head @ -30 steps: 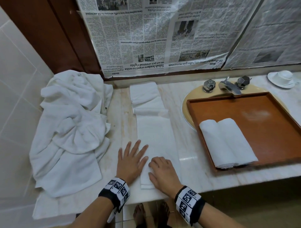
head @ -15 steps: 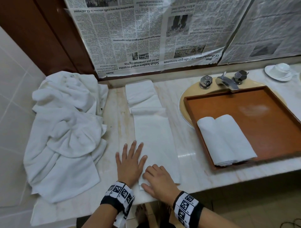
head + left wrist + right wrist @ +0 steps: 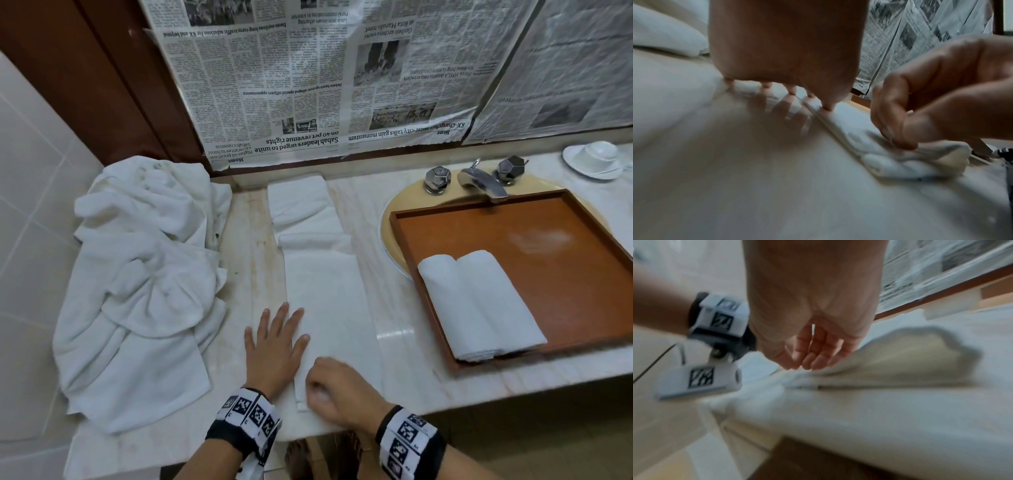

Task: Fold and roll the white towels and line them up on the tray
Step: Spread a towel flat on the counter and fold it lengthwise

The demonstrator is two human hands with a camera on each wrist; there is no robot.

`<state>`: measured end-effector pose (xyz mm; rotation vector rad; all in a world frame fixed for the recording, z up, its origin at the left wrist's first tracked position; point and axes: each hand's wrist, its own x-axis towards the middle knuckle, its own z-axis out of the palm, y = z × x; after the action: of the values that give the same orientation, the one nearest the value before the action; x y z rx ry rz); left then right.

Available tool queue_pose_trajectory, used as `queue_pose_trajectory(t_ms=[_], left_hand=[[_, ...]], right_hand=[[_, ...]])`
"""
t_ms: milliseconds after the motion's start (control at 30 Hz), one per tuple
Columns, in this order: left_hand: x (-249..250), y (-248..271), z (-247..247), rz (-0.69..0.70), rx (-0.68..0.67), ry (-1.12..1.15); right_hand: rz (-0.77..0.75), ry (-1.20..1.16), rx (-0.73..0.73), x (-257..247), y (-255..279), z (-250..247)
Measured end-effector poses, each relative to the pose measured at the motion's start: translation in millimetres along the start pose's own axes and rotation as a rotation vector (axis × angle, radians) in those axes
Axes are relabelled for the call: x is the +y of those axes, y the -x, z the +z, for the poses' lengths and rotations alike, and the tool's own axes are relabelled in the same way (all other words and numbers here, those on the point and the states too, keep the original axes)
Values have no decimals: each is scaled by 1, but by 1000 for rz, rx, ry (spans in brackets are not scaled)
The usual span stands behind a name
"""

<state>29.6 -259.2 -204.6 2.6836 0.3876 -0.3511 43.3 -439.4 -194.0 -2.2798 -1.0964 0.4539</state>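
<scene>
Folded white towel strip (image 3: 325, 301) lying lengthwise on the marble counter (image 3: 404, 387); right hand (image 3: 337, 390) pinching its near end, left hand (image 3: 274, 346) pressing flat alongside, fingers spread; two rolled towels (image 3: 479, 305) sitting on the wooden tray (image 3: 565, 274).

I see a marble counter (image 3: 239, 260), a heap of white towels (image 3: 137, 284) at its left, a folded towel strip (image 3: 325, 291) mid-counter, a wooden tray (image 3: 565, 274) over the basin, a cup and saucer (image 3: 594, 159) far right

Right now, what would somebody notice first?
Upside-down newspaper sheets cover the back wall. A big heap of crumpled white towels fills the left of the marble counter. Two rolled white towels lie side by side in the brown wooden tray, right.
</scene>
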Motion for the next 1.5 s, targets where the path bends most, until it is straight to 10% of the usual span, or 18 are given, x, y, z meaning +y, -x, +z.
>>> queue_pose_trajectory(t_ms=[100, 300, 567, 733, 1333, 1500], left_hand=[[6, -7, -7, -7, 56, 58], [34, -18, 22, 50, 45, -58], [-4, -4, 16, -120, 140, 17], [27, 19, 41, 40, 128, -36], [22, 0, 20, -142, 99, -6], [20, 27, 11, 207, 218, 138]], right_hand=[[126, 161, 320, 30, -17, -17], [227, 403, 29, 61, -36, -10], [523, 367, 74, 83, -12, -31], [244, 386, 74, 58, -3, 3], [406, 273, 216, 90, -6, -49], [103, 177, 111, 69, 29, -47]])
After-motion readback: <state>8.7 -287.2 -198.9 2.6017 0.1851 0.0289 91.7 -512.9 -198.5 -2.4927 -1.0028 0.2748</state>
